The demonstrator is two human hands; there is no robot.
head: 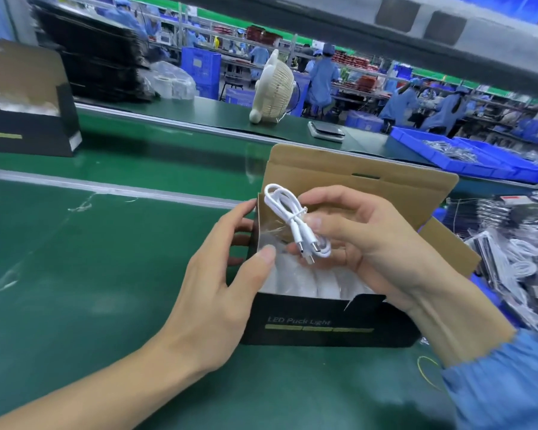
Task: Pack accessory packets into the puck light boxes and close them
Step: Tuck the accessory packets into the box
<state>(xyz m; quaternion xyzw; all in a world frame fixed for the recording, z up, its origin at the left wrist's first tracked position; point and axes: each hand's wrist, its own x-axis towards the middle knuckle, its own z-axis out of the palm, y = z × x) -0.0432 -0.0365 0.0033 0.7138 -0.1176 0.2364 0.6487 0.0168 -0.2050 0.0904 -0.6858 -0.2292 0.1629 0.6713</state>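
My right hand pinches the coiled white charging cable over the open black cardboard puck light box; my left hand grips its nine-o'clock wall. Packing is under way: the cable isn't in yet, and the brown lid flap at twelve o'clock still needs closing.

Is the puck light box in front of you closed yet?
No, the box stands open with its lid flap up, and the right hand holds the cable packet over the opening.

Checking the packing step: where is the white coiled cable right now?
Centre of the head view: the white coiled cable is pinched in the right hand, above the open black cardboard box.
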